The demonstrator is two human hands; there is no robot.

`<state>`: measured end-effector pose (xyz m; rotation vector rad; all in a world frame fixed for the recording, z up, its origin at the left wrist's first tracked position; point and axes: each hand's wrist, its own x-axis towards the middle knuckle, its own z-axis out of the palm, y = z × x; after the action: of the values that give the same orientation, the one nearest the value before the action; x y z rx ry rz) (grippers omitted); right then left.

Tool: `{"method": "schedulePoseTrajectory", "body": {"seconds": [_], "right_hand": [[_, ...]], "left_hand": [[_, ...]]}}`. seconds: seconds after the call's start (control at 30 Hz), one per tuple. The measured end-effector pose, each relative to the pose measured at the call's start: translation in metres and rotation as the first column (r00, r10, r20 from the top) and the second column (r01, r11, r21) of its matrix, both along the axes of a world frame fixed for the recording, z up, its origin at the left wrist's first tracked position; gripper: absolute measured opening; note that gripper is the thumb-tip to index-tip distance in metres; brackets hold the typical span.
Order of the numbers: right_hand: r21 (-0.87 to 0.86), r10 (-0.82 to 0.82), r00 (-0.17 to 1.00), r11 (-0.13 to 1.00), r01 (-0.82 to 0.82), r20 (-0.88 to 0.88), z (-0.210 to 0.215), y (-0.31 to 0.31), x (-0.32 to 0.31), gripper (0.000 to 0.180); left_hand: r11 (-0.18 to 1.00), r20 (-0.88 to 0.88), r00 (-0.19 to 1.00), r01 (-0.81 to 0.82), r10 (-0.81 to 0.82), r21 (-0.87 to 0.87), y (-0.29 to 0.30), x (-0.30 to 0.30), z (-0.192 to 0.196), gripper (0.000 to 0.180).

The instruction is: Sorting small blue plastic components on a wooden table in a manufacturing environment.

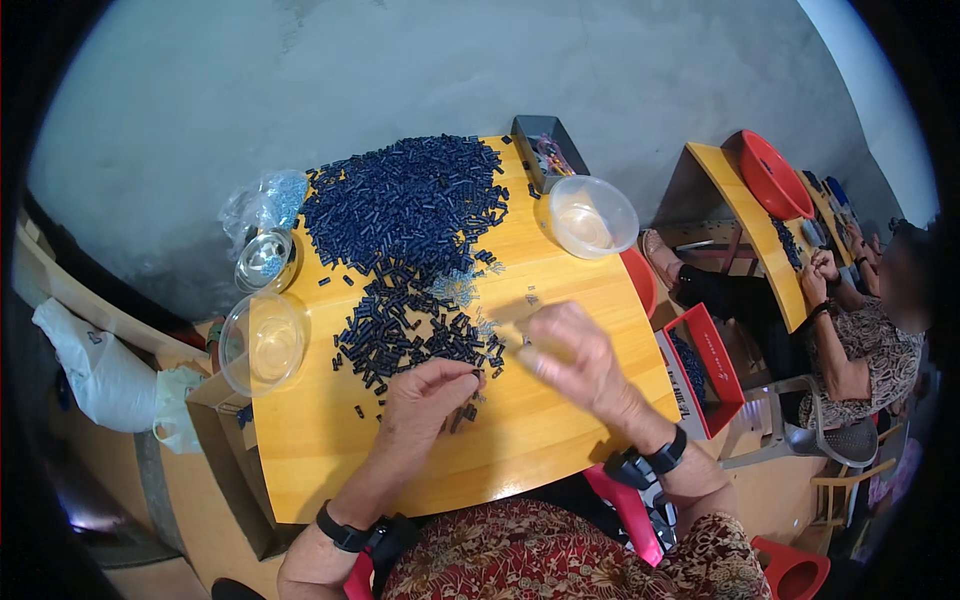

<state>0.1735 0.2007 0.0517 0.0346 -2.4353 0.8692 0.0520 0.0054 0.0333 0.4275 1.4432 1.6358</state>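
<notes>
My left hand is closed in a pinch at the near edge of the loose dark pieces. A small dark plastic piece shows at its fingertips. To its right, my right hand hovers over the table, its fingers smeared by motion, so what they hold cannot be made out. A big heap of small dark blue tube-shaped plastic pieces covers the far part of the yellow table. A looser spread of the same pieces lies nearer me. Beside it is a little pile of tiny pale, clear-looking parts.
Round clear tubs stand at the left edge and far right. A small clear bowl and plastic bag are at left; a grey tray sits behind. Right are a red box and a seated person at another table.
</notes>
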Motion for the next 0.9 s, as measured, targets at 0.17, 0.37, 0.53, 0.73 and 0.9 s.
{"method": "schedulePoseTrajectory", "body": {"seconds": [0.17, 0.37, 0.53, 0.73, 0.9], "right_hand": [[-0.225, -0.304, 0.905, 0.899, 0.376, 0.297, -0.018, 0.055, -0.014, 0.013], [-0.036, -0.295, 0.922, 0.949, 0.313, 0.249, -0.032, 0.070, -0.038, 0.010], [0.007, -0.252, 0.926, 0.965, 0.260, 0.282, -0.038, 0.077, -0.049, 0.005], [0.099, -0.267, 0.913, 0.964, 0.249, 0.310, -0.037, 0.074, -0.054, 0.006], [-0.051, -0.257, 0.918, 0.957, 0.285, 0.302, -0.042, 0.075, -0.050, 0.006]], "left_hand": [[0.998, -0.055, 0.998, -0.043, 0.045, 0.038, 0.000, -0.005, 0.002, 0.014], [0.998, -0.093, 0.994, -0.060, 0.058, -0.018, -0.004, -0.003, 0.002, 0.012], [0.994, -0.015, 0.994, -0.106, 0.106, 0.034, -0.007, -0.001, -0.005, 0.013], [0.995, -0.091, 0.991, -0.096, 0.095, -0.006, -0.002, -0.006, 0.003, 0.012], [0.991, -0.130, 0.983, -0.122, 0.128, 0.049, 0.011, -0.018, 0.010, 0.012]]}}
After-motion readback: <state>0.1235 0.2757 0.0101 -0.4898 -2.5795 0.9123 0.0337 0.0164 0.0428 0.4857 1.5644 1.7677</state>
